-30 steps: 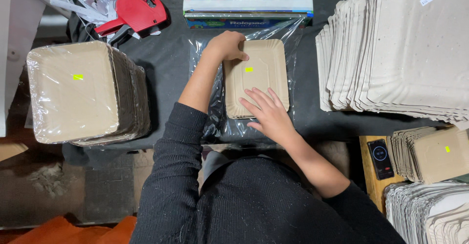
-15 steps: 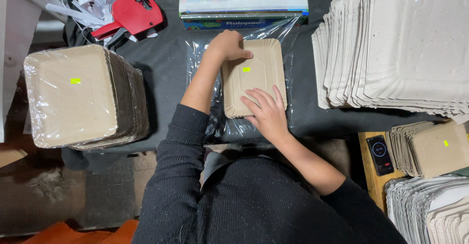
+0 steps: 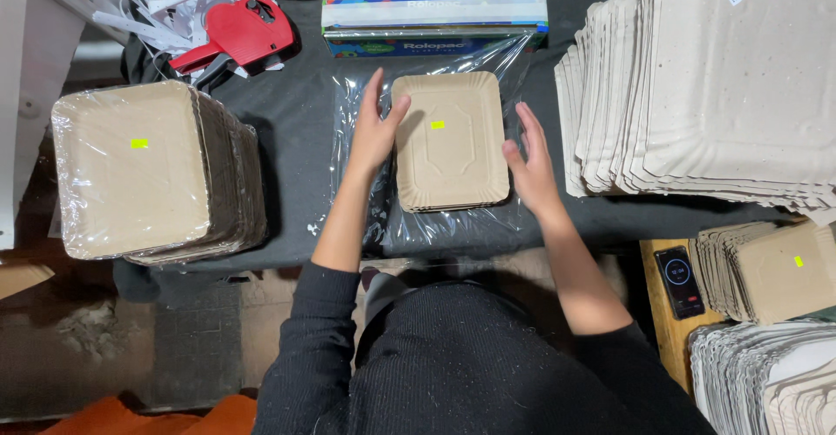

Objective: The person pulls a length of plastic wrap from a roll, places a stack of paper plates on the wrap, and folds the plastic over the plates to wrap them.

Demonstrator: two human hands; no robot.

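From the head camera, a small stack of tan paper trays [image 3: 450,141] with a yellow sticker lies on a sheet of clear cling film [image 3: 453,217] spread over the dark tablecloth [image 3: 296,130], just in front of the film's dispenser box [image 3: 434,26]. The left hand [image 3: 374,130] lies flat and open against the stack's left edge, holding nothing, and the right hand [image 3: 529,161] rests open on the film just beside its right edge. A film-wrapped tray stack [image 3: 144,169] sits well to the left, a red price-label gun [image 3: 235,30] behind it, and piles of grey pulp trays [image 3: 714,95] on the right.

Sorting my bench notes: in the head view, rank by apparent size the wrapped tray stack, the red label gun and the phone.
1. wrapped tray stack
2. red label gun
3. phone; it looks only somewhat smaller than the gun, which is partly hidden.
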